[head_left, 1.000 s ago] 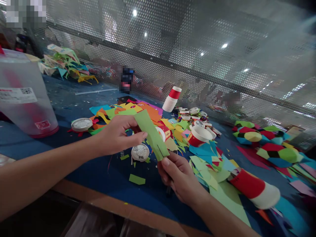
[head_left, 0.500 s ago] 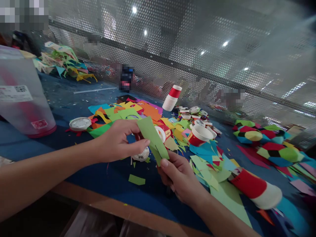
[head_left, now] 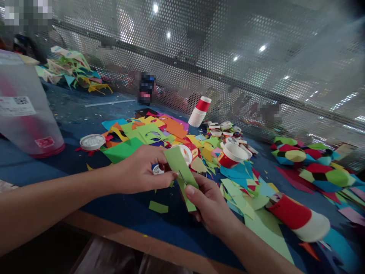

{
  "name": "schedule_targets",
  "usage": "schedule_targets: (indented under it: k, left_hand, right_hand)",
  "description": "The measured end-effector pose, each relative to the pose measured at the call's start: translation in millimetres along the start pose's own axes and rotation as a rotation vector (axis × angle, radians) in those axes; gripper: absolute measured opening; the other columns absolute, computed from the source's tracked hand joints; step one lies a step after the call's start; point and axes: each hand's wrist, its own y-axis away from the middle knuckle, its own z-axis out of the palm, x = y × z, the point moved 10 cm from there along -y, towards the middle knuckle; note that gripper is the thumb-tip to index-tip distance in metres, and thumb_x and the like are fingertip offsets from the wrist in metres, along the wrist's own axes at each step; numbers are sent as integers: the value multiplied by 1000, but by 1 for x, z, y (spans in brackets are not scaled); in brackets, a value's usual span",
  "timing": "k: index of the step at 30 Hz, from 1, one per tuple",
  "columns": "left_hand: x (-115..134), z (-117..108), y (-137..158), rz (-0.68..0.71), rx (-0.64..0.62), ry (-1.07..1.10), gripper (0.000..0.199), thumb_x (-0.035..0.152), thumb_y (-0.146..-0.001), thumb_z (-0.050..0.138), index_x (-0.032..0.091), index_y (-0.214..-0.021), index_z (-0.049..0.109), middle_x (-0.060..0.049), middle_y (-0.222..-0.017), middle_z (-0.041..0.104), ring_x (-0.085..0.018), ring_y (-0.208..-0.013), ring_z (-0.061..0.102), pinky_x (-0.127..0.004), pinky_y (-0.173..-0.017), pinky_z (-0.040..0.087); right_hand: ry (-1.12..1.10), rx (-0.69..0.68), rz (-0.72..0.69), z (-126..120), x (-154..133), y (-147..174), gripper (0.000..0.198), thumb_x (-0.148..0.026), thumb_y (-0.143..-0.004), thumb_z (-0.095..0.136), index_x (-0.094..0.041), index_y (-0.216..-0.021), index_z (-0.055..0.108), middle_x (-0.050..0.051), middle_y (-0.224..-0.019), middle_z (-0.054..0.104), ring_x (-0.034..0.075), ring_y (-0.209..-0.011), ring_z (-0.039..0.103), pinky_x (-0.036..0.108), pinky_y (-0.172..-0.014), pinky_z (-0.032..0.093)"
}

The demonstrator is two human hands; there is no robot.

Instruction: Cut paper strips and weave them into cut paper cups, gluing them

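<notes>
A light green paper strip [head_left: 180,171] with a dark slit along its middle is held upright at a slant, over the table's front part. My right hand [head_left: 203,196] pinches its lower right side, thumb on the front face and fingers behind. At the strip's left edge, my left hand [head_left: 142,169] is closed on it, the thumb tip at the edge and the index finger partly hidden behind the paper. Beneath the hands lies a small green paper scrap [head_left: 158,207]. A white round lid [head_left: 157,169] shows partly behind the left hand.
Coloured paper sheets [head_left: 148,131] spread behind the hands. Paper cups [head_left: 234,153] and a stack of cups [head_left: 200,111] stand to the right. A red and white cup [head_left: 299,217] lies front right. A translucent bucket [head_left: 28,121] stands left. A perforated metal screen [head_left: 199,49] rises behind.
The green strip has slid downward in my right hand, so more of it shows below the thumb. My left hand has shifted slightly right and down with it.
</notes>
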Motion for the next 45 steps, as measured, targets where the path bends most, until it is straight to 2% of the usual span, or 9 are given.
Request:
schedule_targets:
  k: [6, 11, 17, 20, 26, 31, 38, 43, 45]
  left_hand:
    - [3, 2, 2, 46, 5, 0, 20, 22, -84, 54, 16, -78, 72, 2, -70, 68, -9, -64, 59, -17, -59, 41]
    - [1, 2, 2, 23, 4, 16, 20, 24, -85, 54, 15, -78, 71, 1, -71, 69, -10, -64, 60, -18, -60, 43]
    - [-4, 6, 2, -12, -33, 60, 23, 28, -88, 54, 14, -81, 72, -1, -75, 70, -12, -67, 61, -19, -60, 44]
    - [0, 7, 2, -17, -41, 108, 18, 24, -86, 55, 16, -82, 71, 1, -72, 67, -11, -65, 58, -18, -60, 43]
    - [-2, 26, 3, -130, -201, 218, 17, 18, -81, 53, 17, -81, 70, 3, -68, 61, -10, -61, 52, -17, -56, 40]
    - [-8, 29, 4, -175, -222, 236, 15, 22, -80, 54, 17, -77, 68, 4, -64, 54, -9, -59, 47, -18, -55, 38]
    - [-10, 33, 4, -198, -251, 244, 20, 24, -81, 54, 17, -86, 71, 2, -71, 62, -12, -66, 55, -20, -61, 42]
    - [-7, 33, 5, -155, -270, 255, 19, 27, -86, 54, 16, -86, 70, -2, -81, 68, -15, -75, 60, -22, -65, 45]
    - [-3, 31, 5, -123, -265, 261, 21, 25, -88, 50, 16, -86, 69, -1, -79, 66, -13, -72, 58, -21, -64, 44]
  right_hand:
    - [16, -22, 2, 0, 1, 0, 48, -64, -76, 71, -18, -84, 61, -9, -55, 44, 2, -37, 34, 11, -30, 28]
    - [16, -26, -28, 4, -5, 2, 48, -64, -79, 68, -17, -86, 63, -9, -53, 43, 2, -36, 31, 12, -29, 24]
    - [-4, -10, -75, 5, -11, 1, 48, -64, -80, 66, -19, -70, 54, -7, -56, 42, 3, -39, 34, 14, -30, 19]
    - [10, -9, -87, 4, -11, 0, 46, -63, -81, 66, -18, -73, 57, -8, -54, 41, 4, -37, 31, 15, -31, 21]
    - [-35, -14, -94, 3, -11, -1, 44, -60, -73, 76, -17, -79, 64, -7, -55, 45, 6, -43, 33, 19, -38, 26]
    - [-42, -15, -93, 4, -11, -2, 44, -59, -72, 77, -16, -77, 67, -3, -63, 49, 8, -54, 37, 20, -49, 31]
    - [-32, -17, -78, 4, -9, 0, 44, -59, -76, 74, -16, -77, 65, -5, -57, 45, 6, -48, 34, 19, -43, 27]
    - [3, -4, -62, 2, -7, -1, 49, -64, -78, 69, -19, -66, 54, -7, -49, 45, 4, -35, 30, 17, -30, 23]
    - [6, 10, -51, 0, -5, -1, 49, -66, -77, 69, -19, -70, 58, -7, -50, 45, 4, -34, 31, 16, -28, 23]
